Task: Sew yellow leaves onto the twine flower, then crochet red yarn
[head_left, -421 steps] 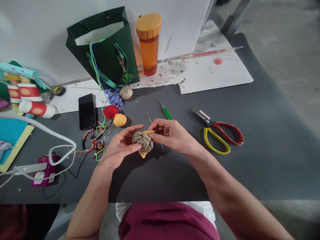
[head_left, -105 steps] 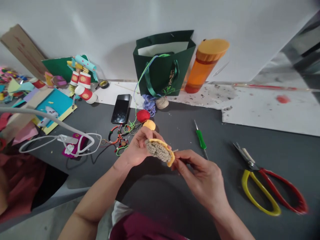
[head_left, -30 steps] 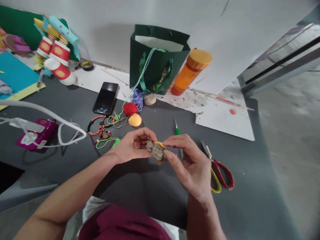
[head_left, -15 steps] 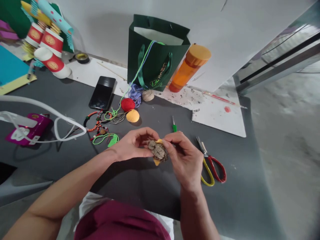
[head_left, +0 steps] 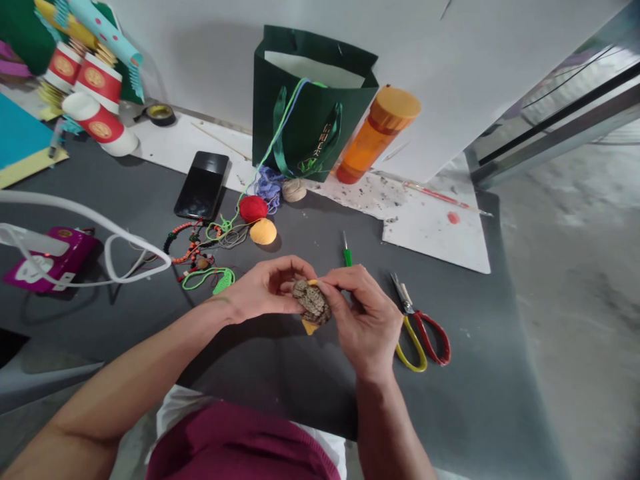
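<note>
A small crocheted piece (head_left: 313, 302) of grey-brown yarn with a yellow edge sits between my hands, above the dark table. My left hand (head_left: 265, 295) cups it from the left, fingers curled over its top. My right hand (head_left: 359, 320) pinches it from the right with thumb and fingertips. A yellow flap shows below the piece. Whether a needle passes through it is hidden by my fingers. Just beyond my right hand lies a green-handled crochet hook (head_left: 347, 255).
A red yarn ball (head_left: 253, 209), yellow ball (head_left: 263, 231) and twine ball (head_left: 294, 190) lie ahead, by a green paper bag (head_left: 305, 110) and orange bottle (head_left: 377, 137). Red-and-yellow scissors (head_left: 420, 340) lie right; a phone (head_left: 201, 195) and beaded cords (head_left: 195, 247) lie left.
The view has drifted slightly, so the table items sit a little further left and up. My right fingers have closed in over the crocheted piece, and its yellow flap now points down.
</note>
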Motion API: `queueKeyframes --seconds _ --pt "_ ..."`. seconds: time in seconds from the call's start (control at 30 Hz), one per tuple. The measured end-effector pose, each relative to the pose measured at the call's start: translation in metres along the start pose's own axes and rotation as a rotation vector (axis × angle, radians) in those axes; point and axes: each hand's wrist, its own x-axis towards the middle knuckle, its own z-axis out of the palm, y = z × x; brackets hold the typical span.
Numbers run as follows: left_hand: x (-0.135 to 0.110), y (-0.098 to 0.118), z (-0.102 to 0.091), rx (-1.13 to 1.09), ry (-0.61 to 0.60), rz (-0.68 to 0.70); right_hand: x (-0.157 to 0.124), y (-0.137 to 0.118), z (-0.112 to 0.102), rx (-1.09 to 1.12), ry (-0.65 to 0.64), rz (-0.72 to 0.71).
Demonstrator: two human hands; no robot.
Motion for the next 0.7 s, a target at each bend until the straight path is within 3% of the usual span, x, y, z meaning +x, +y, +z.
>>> queueKeyframes --seconds 0.3,0.5,0.6,0.63,0.7 --pt "0.0 -0.001 -0.002 -0.031 0.018 0.042 0.003 0.001 -0.008 0.011 -0.065 -0.118" --pt "0.001 -0.005 -0.007 -0.061 0.026 0.124 -0.006 0.005 -0.01 -0.028 -0.014 -0.218" --pt "0.0 -0.003 -0.01 -0.055 0.083 0.175 -0.006 0.005 -0.01 -0.043 0.063 -0.074" --pt "0.0 -0.001 -0.011 -0.06 0.091 0.194 -0.005 0.004 -0.011 -0.043 0.038 0.002" --pt "-0.001 0.001 -0.012 -0.075 0.1 0.232 -0.001 0.004 -0.011 -0.012 -0.137 0.123"
